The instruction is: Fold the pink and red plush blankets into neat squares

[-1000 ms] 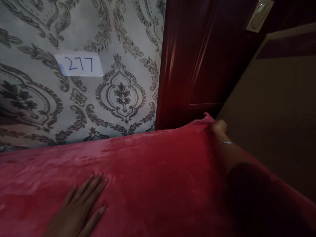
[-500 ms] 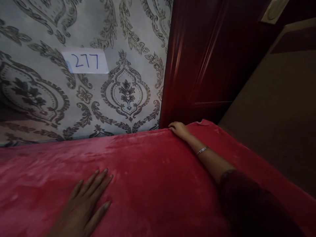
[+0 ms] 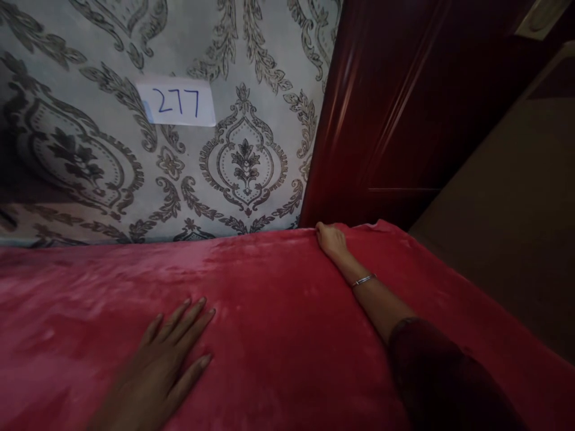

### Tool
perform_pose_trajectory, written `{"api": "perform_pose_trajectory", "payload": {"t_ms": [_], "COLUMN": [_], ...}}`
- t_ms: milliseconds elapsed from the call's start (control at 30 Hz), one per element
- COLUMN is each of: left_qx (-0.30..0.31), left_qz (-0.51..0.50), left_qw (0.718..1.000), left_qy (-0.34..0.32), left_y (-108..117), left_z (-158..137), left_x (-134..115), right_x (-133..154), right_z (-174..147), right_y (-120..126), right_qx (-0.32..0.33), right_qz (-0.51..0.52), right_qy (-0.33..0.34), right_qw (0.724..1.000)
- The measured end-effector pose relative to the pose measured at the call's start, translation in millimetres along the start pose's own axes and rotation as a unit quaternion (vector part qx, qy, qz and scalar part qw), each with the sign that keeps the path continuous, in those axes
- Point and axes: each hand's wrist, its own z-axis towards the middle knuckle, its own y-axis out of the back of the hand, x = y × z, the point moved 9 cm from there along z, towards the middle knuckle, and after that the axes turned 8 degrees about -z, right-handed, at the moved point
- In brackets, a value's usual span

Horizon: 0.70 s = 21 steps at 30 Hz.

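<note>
A red plush bed cover (image 3: 269,311) spreads across the lower part of the view, its far edge running along the wall. My left hand (image 3: 164,365) lies flat on the cover at the lower left, palm down, fingers spread. Farther off, my right hand (image 3: 331,239) is closed at the cover's far edge, beside the corner where the wall meets the dark red wood. Its fingers curl over that edge and their tips are hidden. A thin metal bracelet (image 3: 363,279) circles the right wrist.
Behind the cover stands a wall with patterned wallpaper (image 3: 245,161), with a white paper marked 277 (image 3: 179,102) on it. A dark red wooden panel (image 3: 377,120) rises at the right, with a metal plate (image 3: 541,18) near its top. Brown floor (image 3: 507,197) shows beyond the cover's right edge.
The fingers of my right hand have curled in over the cover's far edge. My left hand stays flat on the cover. The view has shifted slightly.
</note>
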Motion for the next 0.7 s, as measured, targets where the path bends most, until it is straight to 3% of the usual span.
{"api": "perform_pose_trajectory", "payload": {"t_ms": [167, 267, 400, 533, 700], "left_qx": [0.018, 0.027, 0.012, 0.002, -0.003], "left_qz": [-0.021, -0.036, -0.047, -0.045, -0.031], "left_qw": [0.999, 0.998, 0.998, 0.999, 0.999], "left_qy": [0.022, 0.036, 0.027, 0.024, 0.011], "left_y": [-3.1, -8.3, -18.4, -31.1, -40.0], "left_z": [0.6, -0.8, -4.6, -7.6, -9.6], "left_x": [5.4, 11.4, 19.9, 31.2, 36.5], "right_x": [1.6, 9.5, -5.1, -79.0, -203.0], "right_z": [-8.7, -12.2, -3.4, -1.4, -49.5], "right_y": [-1.4, -12.2, -13.5, 2.3, -3.8], "right_qx": [-0.018, 0.005, 0.005, -0.032, -0.016], "right_qz": [0.020, 0.065, 0.094, 0.075, 0.034], "right_qy": [0.043, 0.070, 0.023, -0.129, -0.367], "right_qw": [0.999, 0.995, 0.995, 0.988, 0.930]}}
